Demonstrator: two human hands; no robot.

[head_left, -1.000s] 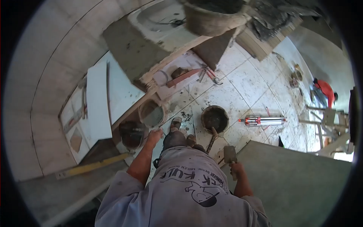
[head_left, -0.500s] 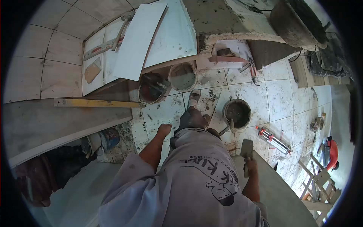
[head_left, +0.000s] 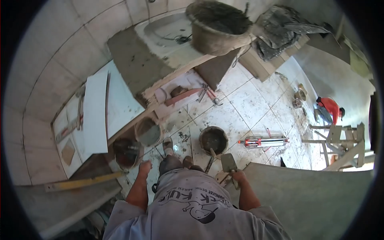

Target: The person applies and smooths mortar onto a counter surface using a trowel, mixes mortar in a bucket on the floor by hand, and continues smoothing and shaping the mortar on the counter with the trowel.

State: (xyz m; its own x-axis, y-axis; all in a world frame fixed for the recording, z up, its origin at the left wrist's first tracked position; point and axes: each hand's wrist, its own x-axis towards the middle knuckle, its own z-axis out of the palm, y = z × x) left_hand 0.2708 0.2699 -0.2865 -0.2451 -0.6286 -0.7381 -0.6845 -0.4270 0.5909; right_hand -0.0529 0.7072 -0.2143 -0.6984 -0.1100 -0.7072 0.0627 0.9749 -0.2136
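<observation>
In the head view my right hand (head_left: 239, 175) is closed round the handle of a trowel (head_left: 229, 163), its flat, squarish blade pointing forward. Just ahead of the blade stands a bucket of grey mortar (head_left: 213, 141) on the floor, with a handle sticking out of it. My left hand (head_left: 145, 166) hangs by my side, fingers curled, and I see nothing in it. Nearest to that hand are a dark reddish bucket (head_left: 126, 152) and a bucket of greyish liquid (head_left: 149, 132). My feet are on the tiled floor between the buckets.
A tile cutter (head_left: 266, 141) lies on the floor. Ahead, a mortar-covered counter (head_left: 136, 60) holds a sink (head_left: 160, 34) and a large tub of cement (head_left: 218, 36). White panels (head_left: 95, 116) and a yellow level (head_left: 84, 182) lie left. A person in red (head_left: 330, 109) crouches beyond a wooden trestle (head_left: 344, 146).
My view has turned to the right, bringing the sink, trestle and crouching person more fully into sight. The trowel, still in my right hand, is now closer to the mortar bucket.
</observation>
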